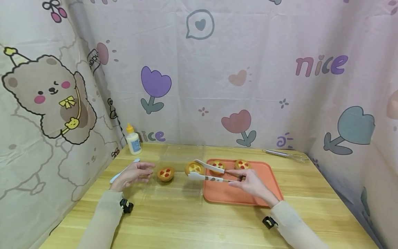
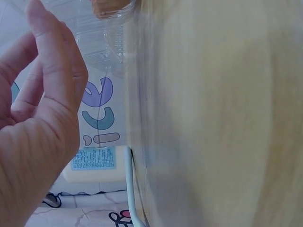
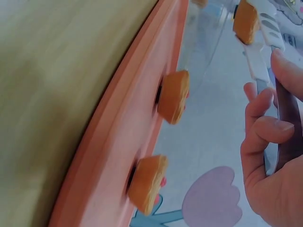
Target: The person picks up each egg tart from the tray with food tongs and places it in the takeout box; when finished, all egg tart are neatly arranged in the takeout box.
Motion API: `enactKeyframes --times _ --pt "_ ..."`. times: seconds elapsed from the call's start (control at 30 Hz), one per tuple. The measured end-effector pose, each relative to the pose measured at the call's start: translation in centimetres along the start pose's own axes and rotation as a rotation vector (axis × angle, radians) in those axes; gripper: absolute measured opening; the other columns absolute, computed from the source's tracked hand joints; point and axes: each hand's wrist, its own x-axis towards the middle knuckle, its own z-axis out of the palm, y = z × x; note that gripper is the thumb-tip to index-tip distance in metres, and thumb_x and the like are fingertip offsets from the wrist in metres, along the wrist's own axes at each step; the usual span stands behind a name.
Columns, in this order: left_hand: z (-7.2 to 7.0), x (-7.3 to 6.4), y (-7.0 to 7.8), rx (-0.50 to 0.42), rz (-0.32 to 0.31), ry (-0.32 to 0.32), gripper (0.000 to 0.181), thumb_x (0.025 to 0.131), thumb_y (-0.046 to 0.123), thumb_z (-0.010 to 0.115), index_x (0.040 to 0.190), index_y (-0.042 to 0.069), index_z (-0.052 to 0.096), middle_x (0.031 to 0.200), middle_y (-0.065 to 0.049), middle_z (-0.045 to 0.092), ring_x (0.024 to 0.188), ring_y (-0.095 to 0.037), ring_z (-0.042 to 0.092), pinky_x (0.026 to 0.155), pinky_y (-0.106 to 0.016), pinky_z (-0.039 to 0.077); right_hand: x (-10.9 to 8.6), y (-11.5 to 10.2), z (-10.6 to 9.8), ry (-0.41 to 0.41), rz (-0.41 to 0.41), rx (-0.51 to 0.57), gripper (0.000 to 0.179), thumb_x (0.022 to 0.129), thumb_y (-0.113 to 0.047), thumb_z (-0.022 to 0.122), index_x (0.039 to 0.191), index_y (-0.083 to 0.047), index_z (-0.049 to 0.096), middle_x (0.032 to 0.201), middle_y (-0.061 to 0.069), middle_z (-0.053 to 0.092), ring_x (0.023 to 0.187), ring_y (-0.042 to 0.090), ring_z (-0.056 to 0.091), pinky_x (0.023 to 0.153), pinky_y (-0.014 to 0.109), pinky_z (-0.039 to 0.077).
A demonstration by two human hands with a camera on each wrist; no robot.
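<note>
My right hand (image 1: 250,183) grips a pair of tongs (image 1: 214,179) with white tips and brown handles. Between the tips is a small tart (image 1: 193,167) with yellow pieces on top; the right wrist view shows this tart (image 3: 245,22) held clear of the surface. Below and around it lies an open clear plastic box (image 1: 177,193). Another tart (image 1: 166,174), with red pieces on top, sits in the box's left part. Beside the box's left side my left hand (image 1: 133,174) hovers with loosely bent fingers, holding nothing.
A coral tray (image 1: 236,195) right of the box bears two red-topped tarts, one at left (image 1: 216,167) and one at right (image 1: 242,164). A whisk (image 1: 289,155) lies at the back right. A glue bottle (image 1: 134,141) stands back left, near a light blue stick (image 1: 115,177).
</note>
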Motion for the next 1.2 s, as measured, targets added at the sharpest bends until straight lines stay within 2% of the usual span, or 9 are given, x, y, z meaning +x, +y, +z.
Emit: enactKeyframes --times 0.07,0.13,0.37,0.53,0.67,0.77,0.9,1.07,1.2 --pt "0.0 0.0 0.0 0.000 0.004 -0.004 0.056 0.098 0.011 0.060 0.142 -0.013 0.036 0.099 -0.008 0.067 0.080 -0.011 0.065 0.075 -0.030 0.061 0.1 -0.3 0.3 -0.001 0.004 -0.003 0.047 0.082 -0.037 0.079 0.126 -0.026 0.068 0.055 -0.007 0.039 0.046 0.004 0.034 0.040 0.018 0.031" --pt "0.0 0.0 0.0 0.000 0.006 -0.005 0.056 0.098 0.010 0.060 0.142 -0.013 0.036 0.101 -0.008 0.067 0.081 -0.012 0.065 0.075 -0.030 0.061 0.3 -0.6 0.6 -0.005 0.000 0.000 0.047 0.082 -0.036 0.079 0.126 -0.025 0.068 0.055 -0.007 0.038 0.046 0.004 0.034 0.041 0.018 0.031" --pt "0.0 0.0 -0.2 0.012 0.009 0.000 0.057 0.098 0.011 0.060 0.143 -0.013 0.035 0.106 -0.011 0.066 0.083 -0.013 0.066 0.075 -0.029 0.061 0.7 -1.3 1.5 -0.045 -0.019 -0.012 0.043 0.083 -0.029 0.079 0.124 -0.025 0.069 0.068 -0.004 0.058 0.048 0.004 0.037 0.040 0.018 0.031" --pt "0.0 0.0 -0.2 0.009 0.002 0.019 0.057 0.097 0.011 0.061 0.142 -0.013 0.036 0.107 -0.012 0.065 0.085 -0.014 0.066 0.076 -0.029 0.061 1.3 -1.9 1.9 -0.093 -0.031 -0.023 0.046 0.083 -0.035 0.078 0.126 -0.027 0.067 0.052 -0.006 0.044 0.045 0.006 0.032 0.040 0.018 0.027" --pt "-0.1 0.0 -0.3 0.012 0.008 0.015 0.056 0.097 0.010 0.061 0.142 -0.013 0.037 0.107 -0.012 0.066 0.085 -0.015 0.066 0.076 -0.029 0.061 2.0 -2.6 2.1 -0.133 -0.075 -0.048 0.043 0.086 -0.029 0.077 0.127 -0.022 0.067 0.047 -0.007 0.038 0.042 0.006 0.026 0.041 0.018 0.024" --pt "-0.1 0.0 -0.5 0.022 0.006 0.011 0.056 0.097 0.011 0.060 0.142 -0.014 0.037 0.107 -0.012 0.066 0.085 -0.016 0.066 0.076 -0.030 0.061 2.4 -2.9 2.5 -0.156 -0.111 -0.080 0.040 0.087 -0.025 0.076 0.126 -0.020 0.068 0.053 -0.001 0.054 0.042 0.005 0.025 0.041 0.018 0.025" --pt "-0.1 0.1 -0.7 0.026 -0.009 0.029 0.056 0.097 0.012 0.061 0.142 -0.012 0.038 0.108 -0.013 0.066 0.086 -0.017 0.066 0.077 -0.031 0.061 2.8 -3.2 3.1 -0.184 -0.129 -0.070 0.037 0.088 -0.025 0.075 0.124 -0.020 0.069 0.085 0.006 0.074 0.042 0.005 0.025 0.041 0.018 0.028" --pt "-0.1 0.1 -0.7 0.025 -0.012 0.032 0.055 0.097 0.011 0.060 0.142 -0.012 0.038 0.108 -0.013 0.066 0.086 -0.016 0.066 0.076 -0.030 0.061 3.0 -3.5 3.7 -0.212 -0.143 -0.065 0.037 0.088 -0.024 0.074 0.124 -0.015 0.070 0.116 0.007 0.072 0.042 0.005 0.026 0.041 0.018 0.029" --pt "-0.1 0.1 -0.5 0.018 0.001 0.018 0.057 0.097 0.012 0.061 0.142 -0.013 0.037 0.107 -0.012 0.066 0.086 -0.016 0.066 0.076 -0.029 0.061 3.3 -3.9 4.1 -0.208 -0.147 -0.098 0.037 0.088 -0.024 0.074 0.123 -0.014 0.070 0.103 0.010 0.075 0.043 0.006 0.023 0.042 0.019 0.024"
